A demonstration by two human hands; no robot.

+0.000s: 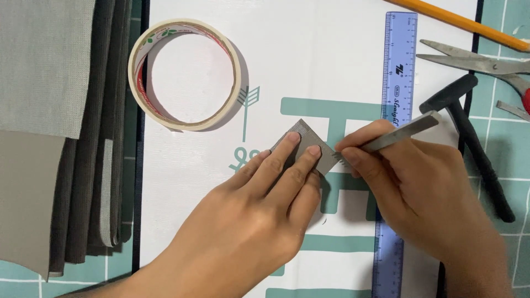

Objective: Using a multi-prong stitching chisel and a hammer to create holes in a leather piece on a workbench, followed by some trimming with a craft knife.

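A left hand [259,204] presses flat, fingers spread, on a small grey square [305,138] on the white sheet [309,55], while the right hand [403,176] grips a metal pronged tool [397,132] at its edge, beside a blue ruler [398,66].

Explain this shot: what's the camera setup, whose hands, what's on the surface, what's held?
One camera, worn on a person's head, looks straight down at their two bare hands; there is no machine. The left hand presses a small grey square of fabric-like material flat on a white printed sheet with its fingertips. The right hand has its grip on a flat grey metal pronged tool, with the tip at the square's edge. Around them lie a cream roll of tape, a blue plastic ruler, folded grey cloth, a yellow pencil, steel scissors and a black hammer.
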